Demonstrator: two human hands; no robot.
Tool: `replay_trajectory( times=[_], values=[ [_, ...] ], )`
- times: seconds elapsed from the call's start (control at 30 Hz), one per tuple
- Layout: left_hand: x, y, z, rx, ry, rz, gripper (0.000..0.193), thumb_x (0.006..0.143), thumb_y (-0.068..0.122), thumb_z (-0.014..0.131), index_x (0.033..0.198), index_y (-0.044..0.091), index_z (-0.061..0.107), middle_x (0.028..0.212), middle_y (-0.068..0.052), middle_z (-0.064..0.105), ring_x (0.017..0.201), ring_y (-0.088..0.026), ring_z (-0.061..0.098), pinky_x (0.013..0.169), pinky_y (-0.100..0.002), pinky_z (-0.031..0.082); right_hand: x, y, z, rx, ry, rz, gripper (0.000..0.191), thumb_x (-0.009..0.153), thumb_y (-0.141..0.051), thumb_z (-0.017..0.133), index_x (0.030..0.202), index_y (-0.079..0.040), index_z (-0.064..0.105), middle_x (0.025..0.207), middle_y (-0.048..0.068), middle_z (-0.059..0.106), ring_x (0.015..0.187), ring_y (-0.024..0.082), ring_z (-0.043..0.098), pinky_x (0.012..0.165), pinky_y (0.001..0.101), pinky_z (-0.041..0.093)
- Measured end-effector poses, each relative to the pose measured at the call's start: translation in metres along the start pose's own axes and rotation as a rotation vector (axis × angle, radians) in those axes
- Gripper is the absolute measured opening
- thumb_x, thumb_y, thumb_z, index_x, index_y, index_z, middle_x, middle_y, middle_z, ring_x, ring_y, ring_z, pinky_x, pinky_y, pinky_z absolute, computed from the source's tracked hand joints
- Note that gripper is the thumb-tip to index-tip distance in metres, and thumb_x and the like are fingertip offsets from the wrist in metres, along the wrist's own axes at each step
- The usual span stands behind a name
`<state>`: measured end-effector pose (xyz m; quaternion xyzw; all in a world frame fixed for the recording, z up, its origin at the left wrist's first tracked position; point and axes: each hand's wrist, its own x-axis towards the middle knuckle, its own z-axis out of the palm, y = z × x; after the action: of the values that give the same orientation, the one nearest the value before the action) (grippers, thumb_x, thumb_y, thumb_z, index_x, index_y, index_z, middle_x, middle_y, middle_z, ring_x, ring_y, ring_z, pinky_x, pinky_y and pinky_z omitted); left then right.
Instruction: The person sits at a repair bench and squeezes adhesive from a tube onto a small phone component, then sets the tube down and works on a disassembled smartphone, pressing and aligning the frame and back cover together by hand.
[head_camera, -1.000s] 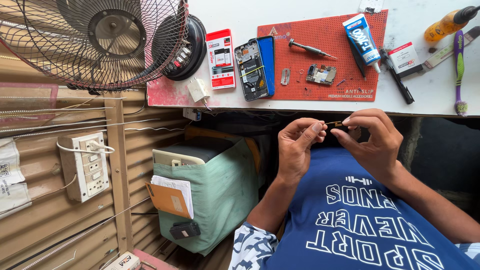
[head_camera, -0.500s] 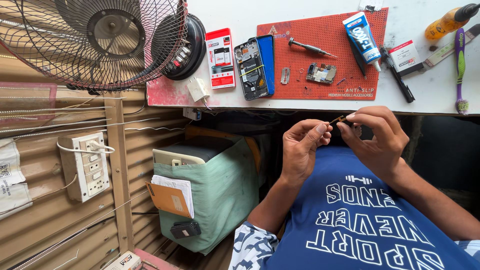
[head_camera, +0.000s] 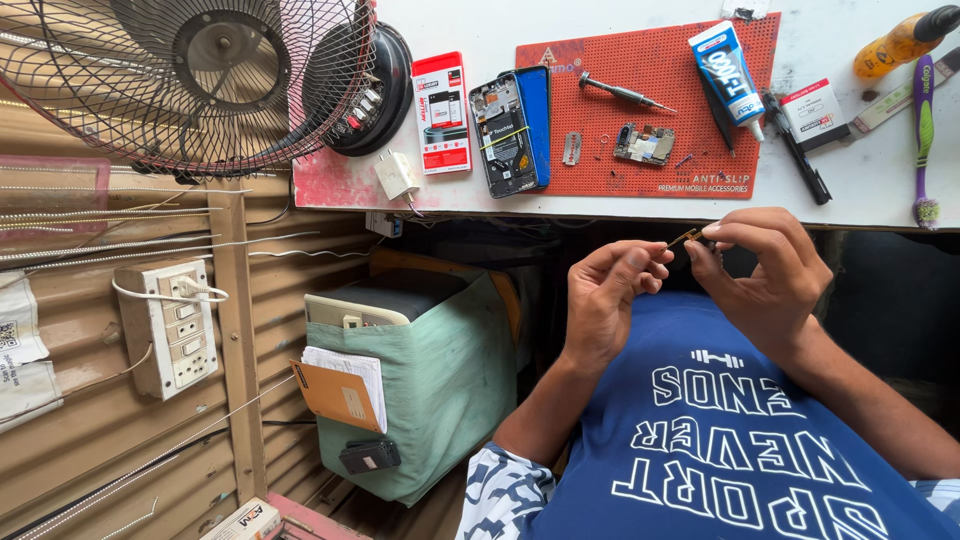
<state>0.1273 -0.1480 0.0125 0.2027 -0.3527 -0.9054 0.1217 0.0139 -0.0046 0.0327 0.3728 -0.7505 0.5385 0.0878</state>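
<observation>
Just below the edge of the counter (head_camera: 860, 195), over the person's lap, a tiny thin part (head_camera: 686, 238) sits between two hands. It looks gold and dark, but it is too small to tell more. The right hand (head_camera: 765, 275) pinches one end of it with thumb and finger. The left hand (head_camera: 605, 295) is curled, and its fingertips come up to the other end; I cannot tell if they grip it or only touch it.

It looks like the job is in the middle. The phone (head_camera: 510, 130) lies open on the red mat (head_camera: 650, 110) with its back off. A small circuit board (head_camera: 643, 145) and a little metal plate (head_camera: 571, 149) lie out beside it, so nothing is back together yet.

A screwdriver (head_camera: 618, 92) and a blue and white glue tube (head_camera: 728, 70) rest on the mat too. A black tool (head_camera: 797, 148), a purple toothbrush (head_camera: 922, 140) and an orange bottle (head_camera: 905, 40) lie to the right. A red and white box (head_camera: 443, 112) and a white plug (head_camera: 396, 176) lie to the left, near a big fan (head_camera: 190, 80).

Under the counter stands a box in green cloth (head_camera: 430, 380) with papers (head_camera: 340, 385) in its pocket. A white socket board (head_camera: 170, 325) hangs on the ridged metal wall (head_camera: 80, 440).
</observation>
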Motion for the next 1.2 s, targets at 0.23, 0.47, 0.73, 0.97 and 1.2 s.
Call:
replay_trajectory(
  times=[0.23,0.47,0.73,0.97,1.2],
  values=[
    [-0.002,0.003,-0.003,0.020,0.010,-0.004,0.027,0.112,0.018,0.060,0.119,-0.005,0.073,0.108,-0.017,0.073,0.095,-0.017,0.068,0.081,-0.028,0.054,0.000,0.002,-0.002,0.034,0.005,0.017,0.028,0.096,0.001,0.088,0.113,0.001,0.065,0.106,0.013,0.068,0.091,0.019,0.069,0.076,0.0274,0.058],
    [-0.001,0.003,-0.001,0.026,0.019,0.000,0.025,0.111,0.015,0.061,0.119,-0.005,0.073,0.108,-0.017,0.074,0.095,-0.018,0.068,0.081,-0.028,0.055,-0.003,0.004,-0.003,0.085,0.006,0.053,0.027,0.098,0.002,0.086,0.113,0.003,0.065,0.107,0.014,0.068,0.090,0.017,0.068,0.075,0.0241,0.059],
    [0.001,-0.003,-0.005,0.155,0.102,0.052,0.009,0.096,0.001,0.075,0.101,0.004,0.068,0.095,-0.007,0.071,0.084,-0.010,0.065,0.075,-0.024,0.052,-0.019,0.019,-0.014,0.091,0.016,0.117,0.024,0.098,0.004,0.083,0.114,0.005,0.065,0.112,0.016,0.067,0.088,0.015,0.067,0.075,0.0228,0.057],
    [-0.001,-0.013,-0.026,0.386,0.226,0.027,0.011,0.093,0.010,0.080,0.097,0.003,0.073,0.086,-0.003,0.072,0.079,-0.007,0.065,0.072,-0.021,0.050,-0.044,0.036,-0.041,-0.134,0.013,0.238,0.020,0.100,0.007,0.082,0.111,0.008,0.065,0.112,0.020,0.067,0.083,0.018,0.068,0.073,0.0244,0.056],
    [-0.001,-0.023,-0.040,0.434,0.230,0.000,0.013,0.097,0.018,0.074,0.098,0.005,0.073,0.087,-0.003,0.074,0.080,-0.009,0.067,0.072,-0.021,0.052,-0.067,0.060,-0.052,-0.202,0.017,0.292,0.018,0.105,0.007,0.081,0.113,0.008,0.065,0.111,0.019,0.066,0.084,0.017,0.067,0.072,0.0234,0.057]
  ],
)
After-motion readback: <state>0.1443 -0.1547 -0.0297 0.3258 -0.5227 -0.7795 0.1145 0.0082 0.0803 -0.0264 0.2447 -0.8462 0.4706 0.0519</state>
